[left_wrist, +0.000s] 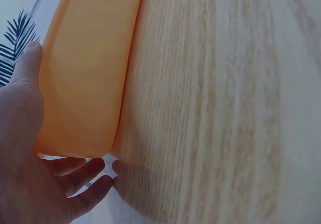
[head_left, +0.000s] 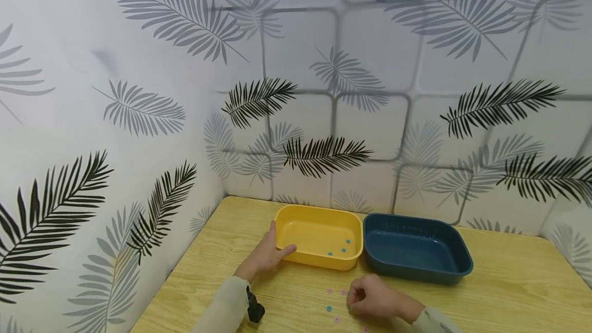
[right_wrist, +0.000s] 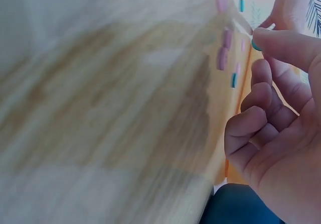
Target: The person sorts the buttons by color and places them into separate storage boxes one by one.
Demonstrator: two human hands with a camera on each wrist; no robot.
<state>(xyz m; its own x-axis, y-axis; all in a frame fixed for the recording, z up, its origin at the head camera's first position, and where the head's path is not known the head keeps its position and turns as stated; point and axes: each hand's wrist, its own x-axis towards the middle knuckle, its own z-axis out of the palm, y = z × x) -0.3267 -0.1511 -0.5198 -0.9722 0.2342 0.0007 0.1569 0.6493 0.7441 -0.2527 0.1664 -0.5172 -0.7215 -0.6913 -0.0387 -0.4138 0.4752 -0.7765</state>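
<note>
A yellow plastic tray (head_left: 319, 260) stands on the table with 3 small teal buttons (head_left: 344, 250) on its floor. My left hand (head_left: 267, 256) holds the tray's near left corner, thumb at the front rim and fingers along the left end; the left wrist view shows the tray's wall (left_wrist: 90, 73) against the palm. My right hand (head_left: 376, 296), low over the table in front of the trays, pinches a teal button (right_wrist: 256, 45) between thumb and index finger. Around it lie several pink buttons (head_left: 336, 319) and a loose teal button (head_left: 329, 309).
A dark blue tray (head_left: 416, 270) stands directly right of the yellow one. Behind both rises a wall (head_left: 296, 179) with a feather pattern. Pale wood-grain table (head_left: 518, 281) extends to the right. A black device (head_left: 255, 308) is strapped at the left wrist.
</note>
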